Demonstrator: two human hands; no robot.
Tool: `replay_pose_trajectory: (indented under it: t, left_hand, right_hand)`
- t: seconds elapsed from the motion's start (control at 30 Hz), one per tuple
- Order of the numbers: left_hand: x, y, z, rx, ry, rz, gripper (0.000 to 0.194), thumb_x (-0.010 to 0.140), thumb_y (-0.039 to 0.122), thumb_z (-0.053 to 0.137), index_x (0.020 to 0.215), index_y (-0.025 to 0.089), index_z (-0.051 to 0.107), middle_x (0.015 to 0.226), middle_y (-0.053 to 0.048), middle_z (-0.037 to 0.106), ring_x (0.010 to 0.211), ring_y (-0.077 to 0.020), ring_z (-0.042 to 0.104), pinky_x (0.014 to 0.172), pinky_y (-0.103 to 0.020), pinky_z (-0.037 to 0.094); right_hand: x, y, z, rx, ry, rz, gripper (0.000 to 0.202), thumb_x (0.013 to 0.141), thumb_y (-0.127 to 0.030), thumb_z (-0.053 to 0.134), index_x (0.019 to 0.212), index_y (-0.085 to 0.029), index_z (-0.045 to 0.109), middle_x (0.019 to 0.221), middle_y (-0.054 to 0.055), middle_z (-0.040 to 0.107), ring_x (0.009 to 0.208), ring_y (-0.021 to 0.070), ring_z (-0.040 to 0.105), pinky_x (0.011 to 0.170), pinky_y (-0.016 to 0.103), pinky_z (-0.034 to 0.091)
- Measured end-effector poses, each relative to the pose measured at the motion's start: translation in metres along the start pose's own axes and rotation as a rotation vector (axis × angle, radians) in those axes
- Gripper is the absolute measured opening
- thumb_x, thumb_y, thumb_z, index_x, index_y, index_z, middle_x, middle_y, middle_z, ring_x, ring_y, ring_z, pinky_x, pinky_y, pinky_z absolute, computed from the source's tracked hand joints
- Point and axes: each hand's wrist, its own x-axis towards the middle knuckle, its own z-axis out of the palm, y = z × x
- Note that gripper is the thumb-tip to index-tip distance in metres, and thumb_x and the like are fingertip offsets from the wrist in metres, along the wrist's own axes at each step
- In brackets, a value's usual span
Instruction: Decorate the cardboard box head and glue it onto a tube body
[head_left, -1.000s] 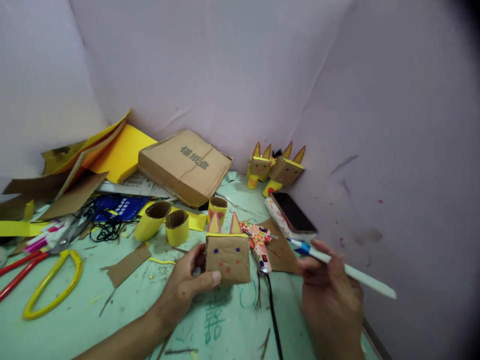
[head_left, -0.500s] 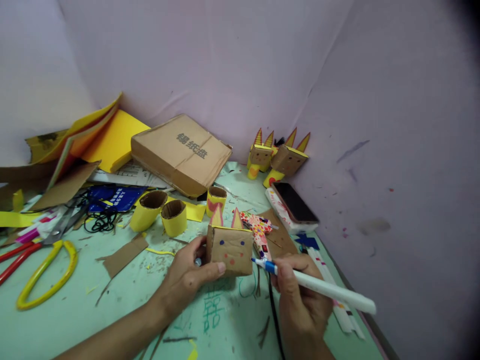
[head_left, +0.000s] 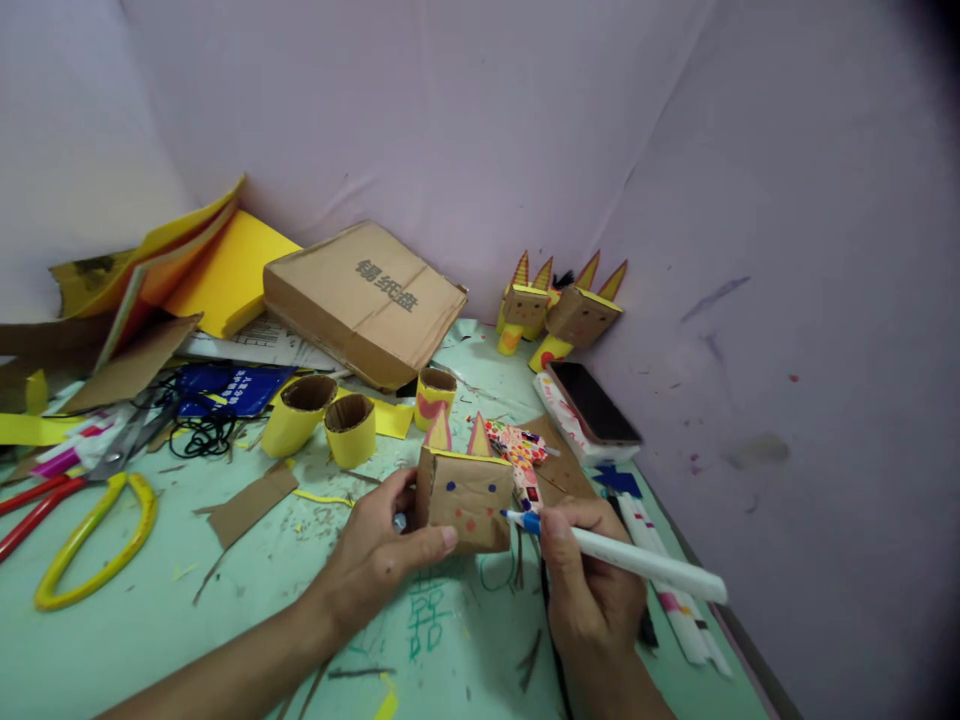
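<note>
My left hand (head_left: pixel 379 558) grips a small cardboard cube (head_left: pixel 465 497) with two pointed pink-and-yellow ears, blue dot eyes and red dots on its front face. It stands on the green table (head_left: pixel 150 620). My right hand (head_left: pixel 589 580) holds a white marker with a blue tip (head_left: pixel 630 560), and the tip sits at the cube's lower right edge. A patterned glue gun (head_left: pixel 517 455) lies just behind the cube, its black cord running down past my right wrist.
Two finished eared cardboard figures (head_left: pixel 559 310) stand in the corner. A phone (head_left: pixel 592 402) lies on a white box, a flat cardboard box (head_left: pixel 365 300) and yellow sheets (head_left: pixel 225 275) at the back. Yellow paper rolls (head_left: pixel 324 425), scissors (head_left: pixel 82 530), markers and scraps crowd the left.
My right hand swung the marker in from the right, down to the cube's lower right edge. The left hand kept its grip and turned the cube slightly. The view shifted a little.
</note>
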Motion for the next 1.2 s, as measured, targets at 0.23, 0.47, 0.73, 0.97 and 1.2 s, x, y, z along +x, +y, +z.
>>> replay_pose_trajectory:
  t: [0.23, 0.47, 0.73, 0.97, 1.2]
  left_hand:
    - [0.0, -0.002, 0.0, -0.002, 0.003, -0.001, 0.056, 0.065, 0.035, 0.075, 0.115, 0.017, 0.06, 0.116, -0.011, 0.072, 0.109, -0.0359, 0.064, 0.087, -0.042, 0.052]
    - [-0.005, -0.003, -0.003, -0.042, 0.108, 0.037, 0.064, 0.064, 0.038, 0.078, 0.121, 0.017, 0.056, 0.117, -0.008, 0.07, 0.111, -0.0319, 0.061, 0.088, -0.035, 0.051]
    - [-0.007, -0.011, -0.014, -0.122, 0.301, 0.034, 0.071, 0.064, 0.046, 0.08, 0.126, 0.026, 0.052, 0.12, -0.001, 0.068, 0.115, -0.031, 0.058, 0.089, -0.032, 0.05]
    - [-0.007, -0.01, -0.015, -0.134, 0.316, -0.009, 0.075, 0.06, 0.047, 0.082, 0.127, 0.029, 0.053, 0.123, 0.001, 0.068, 0.116, -0.03, 0.06, 0.089, -0.03, 0.052]
    - [-0.004, -0.012, -0.013, -0.103, 0.283, 0.04, 0.061, 0.063, 0.047, 0.081, 0.116, 0.026, 0.058, 0.117, -0.001, 0.069, 0.112, -0.03, 0.059, 0.087, -0.033, 0.051]
  right_hand:
    - [0.0, 0.003, -0.002, -0.013, -0.045, -0.064, 0.023, 0.096, -0.034, 0.052, 0.078, -0.022, 0.057, 0.058, -0.004, 0.051, 0.044, 0.0107, 0.045, 0.041, 0.022, 0.036]
    - [0.019, 0.012, -0.021, -0.336, -0.035, -0.382, 0.006, 0.091, -0.019, 0.059, 0.09, -0.023, 0.063, 0.075, 0.001, 0.067, 0.065, 0.0163, 0.063, 0.059, 0.026, 0.048]
    - [0.013, 0.014, -0.011, -0.941, -0.65, -0.575, 0.027, 0.082, -0.008, 0.061, 0.104, -0.022, 0.069, 0.083, 0.002, 0.073, 0.071, 0.0201, 0.064, 0.054, 0.03, 0.039]
    - [0.037, 0.006, -0.051, -1.016, -0.754, -0.32, 0.045, 0.074, 0.002, 0.055, 0.108, -0.023, 0.069, 0.105, 0.005, 0.072, 0.092, 0.0207, 0.065, 0.065, 0.027, 0.043]
    - [0.066, 0.016, -0.112, -1.355, -0.837, 0.009, 0.036, 0.078, 0.0, 0.053, 0.092, -0.027, 0.073, 0.1, 0.004, 0.069, 0.068, 0.0177, 0.065, 0.053, 0.026, 0.029]
